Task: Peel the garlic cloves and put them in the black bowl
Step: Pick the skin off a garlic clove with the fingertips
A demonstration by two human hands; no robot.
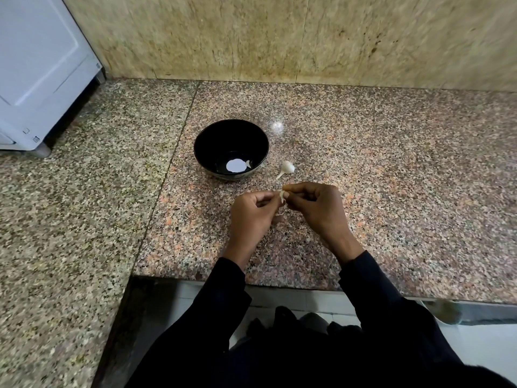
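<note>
Left hand (253, 212), right hand (314, 204) both pinch garlic clove (282, 196); strip skin fully before black bowl (208, 135).

no legible text, labels, or numbers

Home kitchen, seen at the worktop.
Speckled granite counter (377, 169) in an L-shape, polished stone wall (251, 37) behind, white appliance (42, 74) on short feet at far left, black bowl (208, 147) and garlic (286, 168) laid out mid-counter, pale tiled floor (475, 345) below the near edge.
</note>
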